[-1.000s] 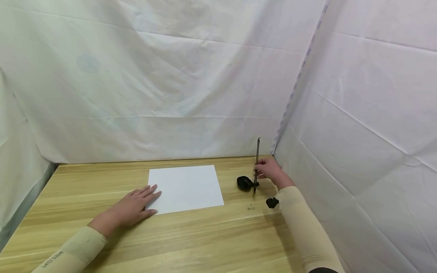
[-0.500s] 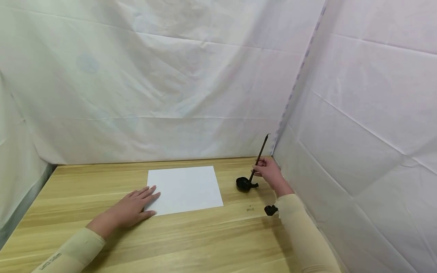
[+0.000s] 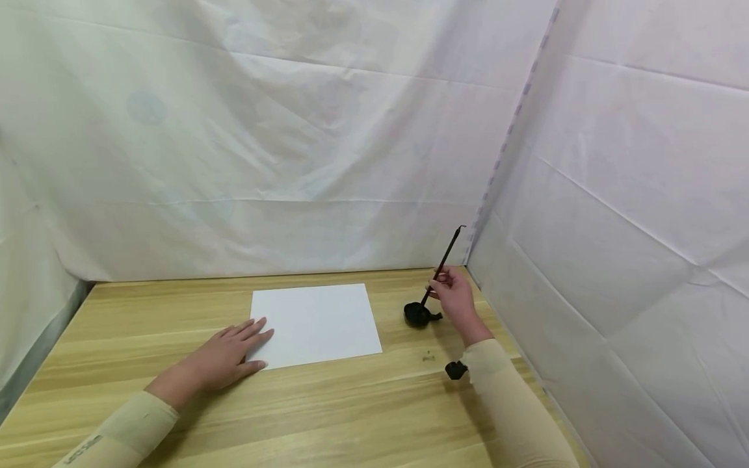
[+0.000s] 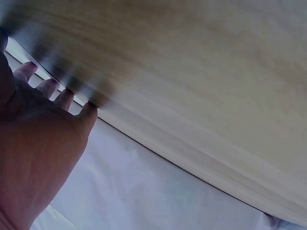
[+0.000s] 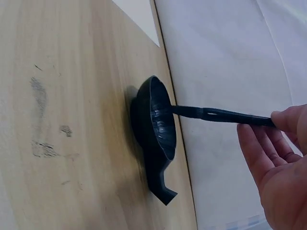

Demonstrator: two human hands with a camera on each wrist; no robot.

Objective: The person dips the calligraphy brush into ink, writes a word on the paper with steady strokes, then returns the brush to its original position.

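A sheet of white paper (image 3: 318,325) lies on the wooden table, with my left hand (image 3: 218,361) spread flat over its left edge. My right hand (image 3: 458,300) pinches a dark writing brush (image 3: 448,252) by its shaft, tilted with the upper end leaning right. Below that hand sits a small black dish (image 3: 414,317) with a short spout-like handle pointing right. The right wrist view shows the hollow of the dish (image 5: 139,115) and the tip of the brush (image 5: 220,116) at its rim; whether they touch I cannot tell.
A small black faceted object (image 3: 456,370) stands beside my right sleeve. Dark smudges (image 3: 428,356) mark the wood in front of the dish. White cloth walls (image 3: 304,143) rise behind the table (image 3: 316,416) and along its sides.
The brush has gone from nearly upright in front of the handle to leaning right, its lower end now at the dish. My right hand shifted slightly left; the left hand stays on the paper.
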